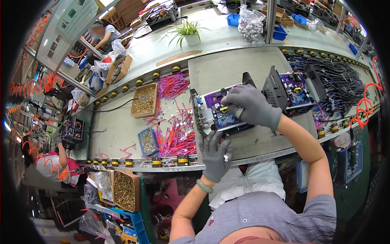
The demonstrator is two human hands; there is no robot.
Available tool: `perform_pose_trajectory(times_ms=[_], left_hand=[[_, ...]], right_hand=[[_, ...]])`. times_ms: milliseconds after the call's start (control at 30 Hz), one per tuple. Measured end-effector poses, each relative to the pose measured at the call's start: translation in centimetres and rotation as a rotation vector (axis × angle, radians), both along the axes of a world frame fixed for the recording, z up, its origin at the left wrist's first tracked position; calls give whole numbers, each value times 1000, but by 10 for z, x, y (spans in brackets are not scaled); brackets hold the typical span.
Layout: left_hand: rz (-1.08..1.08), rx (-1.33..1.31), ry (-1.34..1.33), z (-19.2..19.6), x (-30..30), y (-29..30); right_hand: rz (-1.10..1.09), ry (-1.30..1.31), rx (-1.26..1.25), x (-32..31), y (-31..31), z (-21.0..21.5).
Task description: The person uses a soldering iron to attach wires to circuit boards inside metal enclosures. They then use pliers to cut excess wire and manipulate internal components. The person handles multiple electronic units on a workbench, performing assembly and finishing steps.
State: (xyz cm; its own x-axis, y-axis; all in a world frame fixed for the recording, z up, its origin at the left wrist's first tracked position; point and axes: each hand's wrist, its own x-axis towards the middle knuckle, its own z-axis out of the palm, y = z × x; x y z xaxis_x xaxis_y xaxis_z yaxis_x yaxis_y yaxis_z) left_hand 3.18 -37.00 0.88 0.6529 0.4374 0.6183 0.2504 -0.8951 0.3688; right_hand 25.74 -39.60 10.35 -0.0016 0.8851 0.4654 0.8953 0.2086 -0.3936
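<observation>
Steady the chassis (197,110); right hand (256,106), grip nearly pinched, is over its purple circuit board (212,99), left hand (215,157) half-curled; I cannot tell what either holds.

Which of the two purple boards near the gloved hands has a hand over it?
The left board: the gloved right hand is over it, while the right board has no hand above it.

On the bench top nearest you: two open black metal chassis (219,113) with purple circuit boards (212,99), one brown cardboard box (144,116) of small brass-coloured parts (144,105), one blue plastic tray (151,153) of silvery parts (148,141). On you: two grey-gloved hands (256,106), one pale green bangle (204,186).
</observation>
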Motion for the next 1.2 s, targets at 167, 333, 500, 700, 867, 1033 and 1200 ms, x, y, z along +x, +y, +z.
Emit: perform_pose_trajectory(times_ms=[167,333,500,700,867,1033,1200], left_hand=[[-101,-232,-115,-19,-5,-6],[14,-91,-74,22,-20,16],[20,33,-107,65,11,78],[-128,-348,184,61,73,166],[-103,-412,167,55,75,165],[-135,-457,100,53,75,165],[-136,-631,26,48,74,166]], right_hand=[[-23,-270,-101,-42,33,-37],[59,18,-135,-38,37,-46],[98,115,77,-37,18,-47],[170,-250,18,-38,-6,-38],[22,-307,124,-43,6,-53],[-172,-347,101,-55,22,-62],[-93,-225,229,-54,25,-70]])
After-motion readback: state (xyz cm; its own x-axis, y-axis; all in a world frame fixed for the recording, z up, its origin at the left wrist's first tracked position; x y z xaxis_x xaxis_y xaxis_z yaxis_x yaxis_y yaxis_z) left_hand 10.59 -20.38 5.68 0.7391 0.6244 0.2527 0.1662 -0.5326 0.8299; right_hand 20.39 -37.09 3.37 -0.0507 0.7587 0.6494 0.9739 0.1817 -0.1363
